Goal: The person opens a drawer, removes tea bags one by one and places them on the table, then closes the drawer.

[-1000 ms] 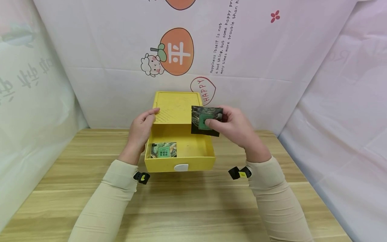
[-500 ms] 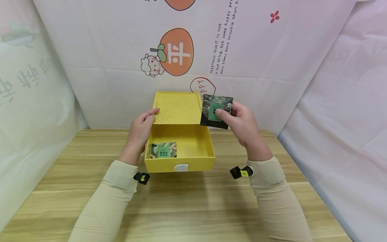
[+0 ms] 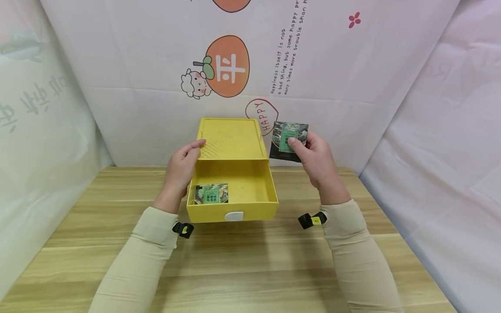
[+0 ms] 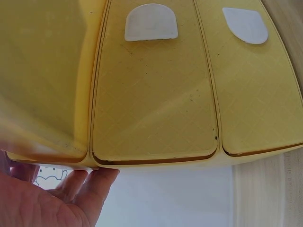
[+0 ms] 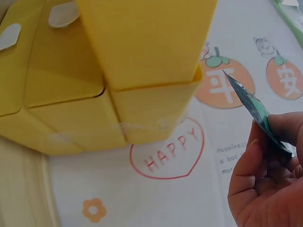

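A yellow drawer unit (image 3: 231, 139) stands against the back curtain, its top drawer (image 3: 250, 211) pulled out. Inside that drawer, at the front left, lies a tea sachet (image 3: 211, 194) with a green label. My left hand (image 3: 182, 171) rests on the unit's upper left edge, one fingertip on the top; the left wrist view shows fingers (image 4: 97, 187) against its side. To the right of the unit, my right hand (image 3: 318, 163) holds up a second, dark green tea sachet (image 3: 282, 152), pinched between thumb and fingers, apart from the unit. It shows edge-on in the right wrist view.
Two lower drawers (image 4: 154, 94) with white tabs stay closed beneath the top one. The wooden table (image 3: 235, 269) spreads in front and to both sides. White printed curtains (image 3: 321, 65) enclose the back and sides.
My right hand has moved right and slightly up with its sachet, from over the drawer to beside the unit. My left hand, the drawer and the other sachet have stayed put.
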A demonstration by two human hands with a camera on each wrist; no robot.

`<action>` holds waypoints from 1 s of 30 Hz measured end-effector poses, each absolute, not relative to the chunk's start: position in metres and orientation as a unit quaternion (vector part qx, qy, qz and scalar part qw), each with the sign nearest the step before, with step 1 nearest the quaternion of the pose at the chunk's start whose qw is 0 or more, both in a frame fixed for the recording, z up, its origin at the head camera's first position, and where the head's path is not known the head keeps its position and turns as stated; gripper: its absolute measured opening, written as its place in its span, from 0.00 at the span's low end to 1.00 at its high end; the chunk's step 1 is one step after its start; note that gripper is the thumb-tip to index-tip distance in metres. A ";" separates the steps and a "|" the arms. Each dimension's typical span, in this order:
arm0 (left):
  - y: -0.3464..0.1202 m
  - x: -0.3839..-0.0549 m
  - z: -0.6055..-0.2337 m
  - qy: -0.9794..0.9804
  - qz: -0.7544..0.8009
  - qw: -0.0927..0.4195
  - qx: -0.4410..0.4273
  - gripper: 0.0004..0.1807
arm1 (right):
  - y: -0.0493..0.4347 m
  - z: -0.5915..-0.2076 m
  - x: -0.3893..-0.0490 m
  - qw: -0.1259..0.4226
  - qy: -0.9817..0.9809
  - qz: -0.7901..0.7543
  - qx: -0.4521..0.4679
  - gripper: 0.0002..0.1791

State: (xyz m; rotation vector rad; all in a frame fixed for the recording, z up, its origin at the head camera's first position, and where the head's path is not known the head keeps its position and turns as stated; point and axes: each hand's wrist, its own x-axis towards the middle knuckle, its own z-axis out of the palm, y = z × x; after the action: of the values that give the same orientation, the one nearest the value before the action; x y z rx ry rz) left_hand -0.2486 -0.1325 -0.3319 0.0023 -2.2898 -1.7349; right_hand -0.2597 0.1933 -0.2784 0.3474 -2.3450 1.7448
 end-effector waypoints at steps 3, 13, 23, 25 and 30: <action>-0.132 -0.249 -0.332 -0.791 -0.596 0.134 0.001 0.25 | 0.197 -0.284 -0.264 0.092 -0.800 0.584 0.096 0.25; -0.133 -0.248 -0.332 -0.787 -0.602 0.134 -0.004 0.25 | 0.207 -0.307 -0.283 0.067 -0.821 0.564 0.054 0.24; -0.133 -0.250 -0.333 -0.786 -0.603 0.135 0.002 0.24 | 0.205 -0.331 -0.295 0.058 -0.854 0.516 0.034 0.17; -0.133 -0.249 -0.333 -0.787 -0.603 0.135 0.002 0.24 | 0.204 -0.335 -0.295 0.048 -0.858 0.511 0.033 0.16; -0.133 -0.249 -0.333 -0.786 -0.604 0.134 0.002 0.24 | 0.202 -0.347 -0.297 0.032 -0.861 0.506 0.033 0.16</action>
State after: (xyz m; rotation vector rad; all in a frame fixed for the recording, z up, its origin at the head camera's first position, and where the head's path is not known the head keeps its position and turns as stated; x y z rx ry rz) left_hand -0.2493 -0.1329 -0.3330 0.0049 -2.2771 -1.7514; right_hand -0.2966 0.2023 -0.3467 0.1026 -2.6516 1.5595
